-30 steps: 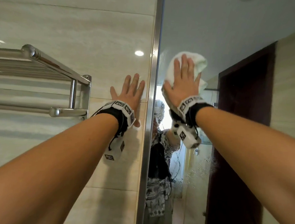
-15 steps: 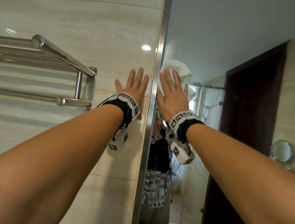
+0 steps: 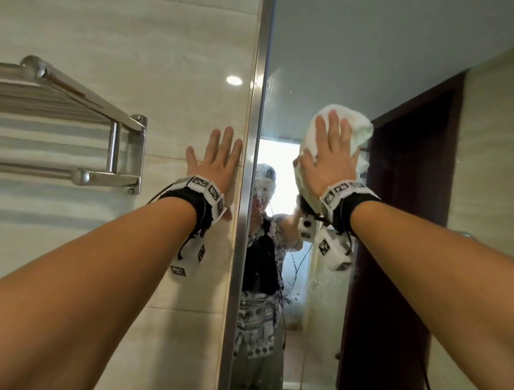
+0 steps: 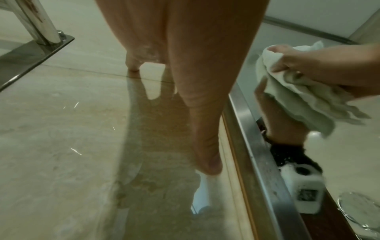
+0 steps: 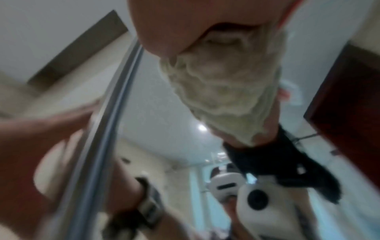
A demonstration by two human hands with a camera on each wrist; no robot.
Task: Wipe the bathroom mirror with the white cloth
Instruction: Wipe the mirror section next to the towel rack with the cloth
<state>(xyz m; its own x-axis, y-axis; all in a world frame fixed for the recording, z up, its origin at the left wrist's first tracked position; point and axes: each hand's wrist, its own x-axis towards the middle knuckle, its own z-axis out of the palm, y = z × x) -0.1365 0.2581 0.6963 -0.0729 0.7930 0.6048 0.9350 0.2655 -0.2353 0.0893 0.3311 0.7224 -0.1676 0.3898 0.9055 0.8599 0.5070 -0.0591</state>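
The right hand [image 3: 329, 160], fingers flat on the bunched white terry cloth [image 3: 355, 127], has swept it rightward across the steel-framed bathroom mirror [image 3: 337, 62], away from the flat left hand [image 3: 217, 161] bracing the tiles, so wiping continues.

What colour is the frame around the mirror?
Silvery brushed metal; the mirror frame shows best in the head view.

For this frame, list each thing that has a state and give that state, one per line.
Right hand: flat, fingers straight, pressing the cloth on the mirror.
Cloth: bunched, pinned against the glass under the right hand.
Left hand: flat on the wall tile, holding nothing.
Mirror: water droplets on the glass lower down.
Towel rack: bare, nothing hanging on it.
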